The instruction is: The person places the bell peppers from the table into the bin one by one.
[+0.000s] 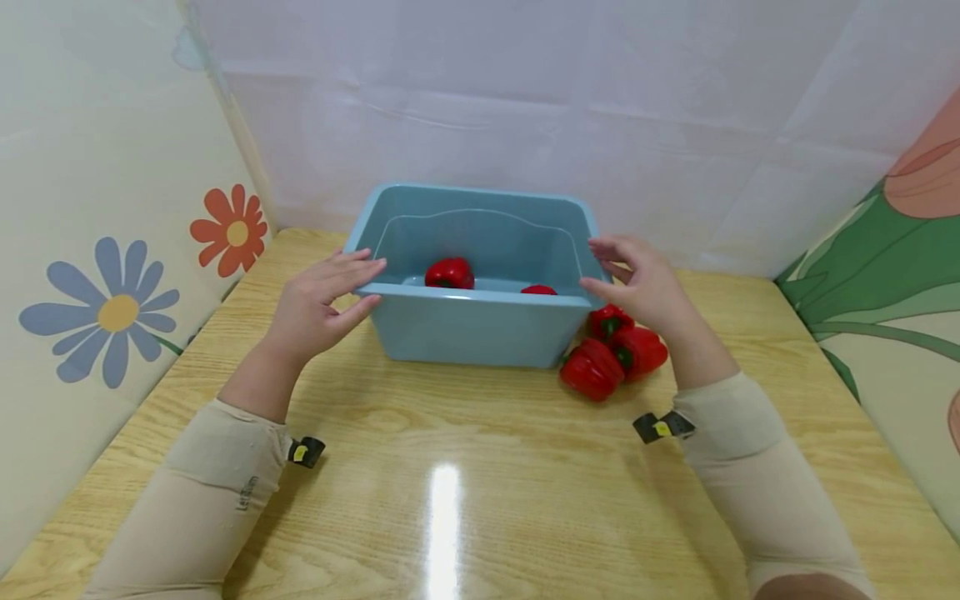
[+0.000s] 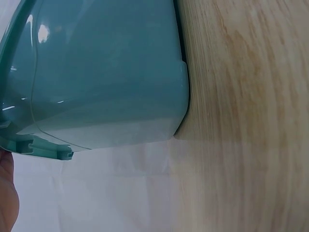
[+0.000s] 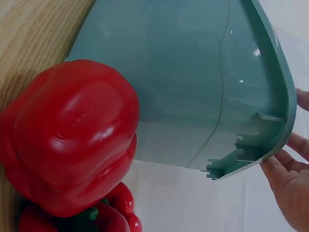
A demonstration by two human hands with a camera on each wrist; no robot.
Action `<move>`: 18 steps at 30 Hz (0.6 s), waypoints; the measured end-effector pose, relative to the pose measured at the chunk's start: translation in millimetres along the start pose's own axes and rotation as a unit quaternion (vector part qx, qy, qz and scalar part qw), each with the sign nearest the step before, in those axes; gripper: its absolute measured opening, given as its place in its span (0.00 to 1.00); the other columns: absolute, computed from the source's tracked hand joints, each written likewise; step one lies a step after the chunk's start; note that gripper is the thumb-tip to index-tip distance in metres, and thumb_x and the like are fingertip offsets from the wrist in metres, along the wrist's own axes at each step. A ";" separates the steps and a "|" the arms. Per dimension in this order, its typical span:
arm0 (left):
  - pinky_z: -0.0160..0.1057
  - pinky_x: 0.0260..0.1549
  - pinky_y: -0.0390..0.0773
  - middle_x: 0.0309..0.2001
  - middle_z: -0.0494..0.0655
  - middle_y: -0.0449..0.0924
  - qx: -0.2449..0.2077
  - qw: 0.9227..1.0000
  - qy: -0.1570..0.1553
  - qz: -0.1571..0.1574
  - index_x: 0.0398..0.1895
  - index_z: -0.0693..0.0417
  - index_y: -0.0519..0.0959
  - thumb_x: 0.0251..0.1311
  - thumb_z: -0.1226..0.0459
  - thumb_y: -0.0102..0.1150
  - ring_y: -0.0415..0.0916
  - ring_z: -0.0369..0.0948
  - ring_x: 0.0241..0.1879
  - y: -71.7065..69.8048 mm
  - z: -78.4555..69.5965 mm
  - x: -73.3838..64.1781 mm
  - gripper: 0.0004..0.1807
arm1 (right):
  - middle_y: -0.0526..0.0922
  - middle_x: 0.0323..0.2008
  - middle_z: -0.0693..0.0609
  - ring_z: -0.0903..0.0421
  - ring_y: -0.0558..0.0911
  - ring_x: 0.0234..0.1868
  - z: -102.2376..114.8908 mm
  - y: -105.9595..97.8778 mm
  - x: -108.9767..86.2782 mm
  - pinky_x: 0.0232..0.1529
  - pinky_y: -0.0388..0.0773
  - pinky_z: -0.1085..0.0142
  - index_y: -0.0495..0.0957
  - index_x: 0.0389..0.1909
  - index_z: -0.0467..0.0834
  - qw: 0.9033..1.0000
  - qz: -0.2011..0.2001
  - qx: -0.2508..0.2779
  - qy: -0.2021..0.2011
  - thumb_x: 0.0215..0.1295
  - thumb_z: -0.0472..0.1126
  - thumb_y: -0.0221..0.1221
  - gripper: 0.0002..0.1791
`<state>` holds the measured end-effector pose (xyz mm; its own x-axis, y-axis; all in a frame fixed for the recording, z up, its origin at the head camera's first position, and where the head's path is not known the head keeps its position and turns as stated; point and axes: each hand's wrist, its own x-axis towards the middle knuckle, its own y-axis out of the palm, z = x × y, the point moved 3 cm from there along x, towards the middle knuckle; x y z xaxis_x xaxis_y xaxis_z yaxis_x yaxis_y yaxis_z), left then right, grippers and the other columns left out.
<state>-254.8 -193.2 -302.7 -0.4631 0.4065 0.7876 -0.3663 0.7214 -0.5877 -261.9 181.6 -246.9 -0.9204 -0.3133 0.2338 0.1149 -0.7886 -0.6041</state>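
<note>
A light blue plastic bin (image 1: 480, 329) stands on the table with one red bell pepper (image 1: 450, 273) inside and the top of another (image 1: 538, 290) showing above its front wall. My left hand (image 1: 318, 304) rests at the bin's left front corner, fingers extended over the rim and thumb by the front edge. At the right front corner, my right hand (image 1: 637, 279) touches the rim with loosely bent fingertips. Beneath that hand, three red bell peppers lie beside the bin; the nearest pepper (image 3: 72, 137) looms large in the right wrist view.
The wood-grain table (image 1: 375, 500) carries a bright light reflection toward the front. Behind the bin hangs a white sheet (image 1: 487, 108). Panels with painted flowers flank the table, a blue flower (image 1: 116, 312) on the left one.
</note>
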 end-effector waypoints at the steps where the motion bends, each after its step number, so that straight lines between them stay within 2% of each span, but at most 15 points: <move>1: 0.49 0.60 0.64 0.49 0.52 0.79 0.000 1.000 0.000 0.000 0.52 0.58 0.77 0.41 0.70 0.68 0.72 0.48 0.55 0.0 -0.1 0.0 0.28 | 0.68 0.57 0.40 0.46 0.69 0.58 0.5 0.0 -0.3 0.60 0.65 0.55 0.65 0.59 0.33 1.000 -0.001 0.000 0.000 0.57 0.34 0.61 0.29; 10: 0.50 0.60 0.64 0.49 0.52 0.79 -0.004 1.000 0.002 0.001 0.52 0.58 0.77 0.41 0.70 0.68 0.72 0.48 0.55 0.7 0.5 -0.1 0.28 | 0.68 0.58 0.44 0.49 0.69 0.58 -25.3 0.4 8.8 0.60 0.66 0.57 0.66 0.59 0.38 1.000 -0.001 0.002 -0.002 0.56 0.38 0.63 0.30; 18: 0.50 0.60 0.63 0.49 0.52 0.79 -0.005 1.000 0.001 -0.001 0.52 0.58 0.77 0.41 0.70 0.68 0.72 0.48 0.55 0.9 0.7 -0.2 0.28 | 0.69 0.57 0.45 0.49 0.70 0.58 -30.7 0.7 10.2 0.60 0.67 0.58 0.68 0.58 0.39 1.000 -0.005 -0.001 -0.010 0.55 0.38 0.63 0.29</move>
<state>-255.6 -193.0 -303.5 -0.4606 0.4065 0.7890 -0.3590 0.7277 -0.5845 -282.7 194.1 -268.3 -0.9143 -0.3155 0.2542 0.1048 -0.7902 -0.6039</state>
